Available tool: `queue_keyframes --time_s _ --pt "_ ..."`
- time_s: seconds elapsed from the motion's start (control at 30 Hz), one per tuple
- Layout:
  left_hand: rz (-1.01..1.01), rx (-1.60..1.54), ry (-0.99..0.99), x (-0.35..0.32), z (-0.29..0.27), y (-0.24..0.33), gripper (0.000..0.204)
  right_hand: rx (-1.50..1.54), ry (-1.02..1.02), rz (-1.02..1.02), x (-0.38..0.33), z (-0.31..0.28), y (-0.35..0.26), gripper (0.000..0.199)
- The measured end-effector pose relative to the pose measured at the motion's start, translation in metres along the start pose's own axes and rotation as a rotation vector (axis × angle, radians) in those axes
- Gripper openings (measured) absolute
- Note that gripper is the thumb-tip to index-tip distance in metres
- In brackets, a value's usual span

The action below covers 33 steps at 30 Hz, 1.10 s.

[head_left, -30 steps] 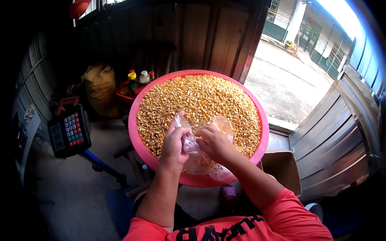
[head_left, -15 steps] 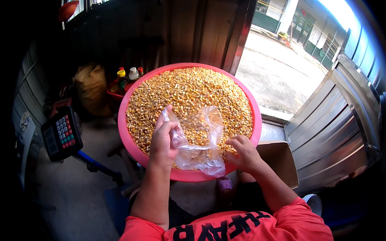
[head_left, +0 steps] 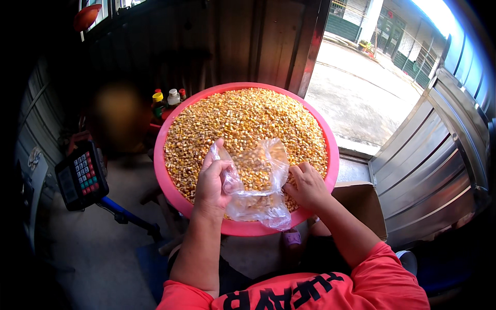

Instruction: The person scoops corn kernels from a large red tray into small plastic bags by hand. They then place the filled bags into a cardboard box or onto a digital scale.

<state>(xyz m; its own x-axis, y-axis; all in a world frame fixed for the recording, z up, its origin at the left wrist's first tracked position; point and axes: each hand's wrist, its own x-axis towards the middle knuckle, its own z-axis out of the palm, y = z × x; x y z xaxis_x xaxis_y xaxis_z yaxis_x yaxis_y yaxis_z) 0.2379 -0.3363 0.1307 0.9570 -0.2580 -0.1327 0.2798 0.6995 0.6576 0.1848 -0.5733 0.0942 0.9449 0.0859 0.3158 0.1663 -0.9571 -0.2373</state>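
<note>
A wide pink basin (head_left: 335, 155) is heaped with yellow corn kernels (head_left: 248, 116). Over its near part, my left hand (head_left: 212, 181) pinches the left edge of a clear plastic bag (head_left: 258, 204). Kernels show through the thin, crinkled film, and I cannot tell whether any lie inside it. At the bag's right side, my right hand (head_left: 308, 187) rests at the kernels with its fingers curled together and its fingertips against or beside the film. What those fingers hold, if anything, is hidden.
Left stands a scale's keypad display (head_left: 80, 174) on a blue post (head_left: 126, 212). Small bottles (head_left: 173, 97) sit behind the basin's left rim. An open cardboard box (head_left: 361, 206) is at the right, beside a metal door (head_left: 423, 170). A doorway opens onto a sunlit yard (head_left: 356, 93).
My right hand has moved slightly up and left to the bag's edge, and its spread fingers have curled closed. My left hand keeps its hold on the bag.
</note>
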Motion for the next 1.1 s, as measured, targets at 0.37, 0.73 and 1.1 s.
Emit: queue_keyframes --time_s 0.37,0.73,1.1 --pt "0.026 -0.021 -0.024 0.003 -0.006 0.000 0.056 0.097 -0.003 0.146 0.021 0.006 0.008 0.023" --pt "0.043 -0.023 -0.036 0.002 -0.007 -0.002 0.056 0.294 0.125 -0.158 0.051 -0.028 -0.081 0.018" --pt "0.125 -0.022 -0.007 0.005 -0.009 0.001 0.056 0.324 -0.144 -0.385 0.061 0.003 -0.077 0.024"
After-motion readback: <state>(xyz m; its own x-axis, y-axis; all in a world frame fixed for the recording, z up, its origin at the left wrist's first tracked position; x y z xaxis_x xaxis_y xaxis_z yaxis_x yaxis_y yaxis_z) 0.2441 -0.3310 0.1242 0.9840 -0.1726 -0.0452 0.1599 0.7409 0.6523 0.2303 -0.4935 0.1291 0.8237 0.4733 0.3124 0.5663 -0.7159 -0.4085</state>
